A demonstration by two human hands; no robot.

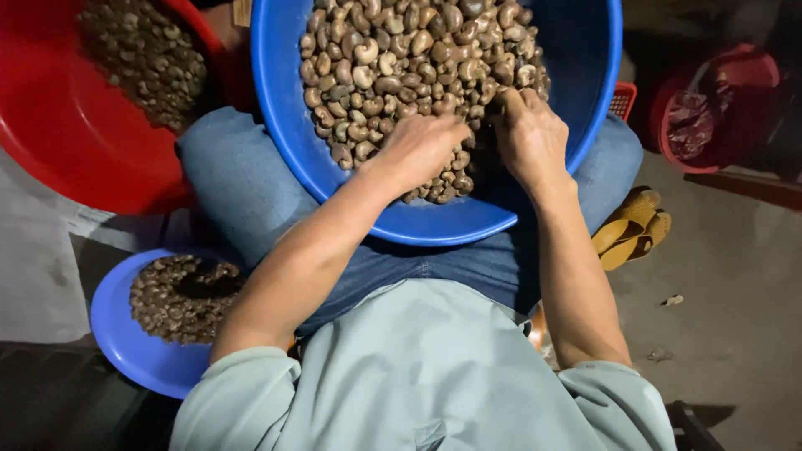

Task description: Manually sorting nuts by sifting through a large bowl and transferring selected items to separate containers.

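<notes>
On the lap, left hand (420, 146) and right hand (528, 134) are sorting cashews (401, 58) in the blue basin (585, 83), fingers buried, grip unclear; picking one out comes next.

We wear a pale grey-green shirt (434, 367) with short sleeves that end above the elbows, the cloth smooth and plain, with one small fold low at the front. Below it we have on blue denim trousers (242, 179), faded over the knees and darker along the inner seams. Our forearms are bare down to the left hand (418, 149) and the right hand (531, 138); no watch, ring or glove shows.
</notes>
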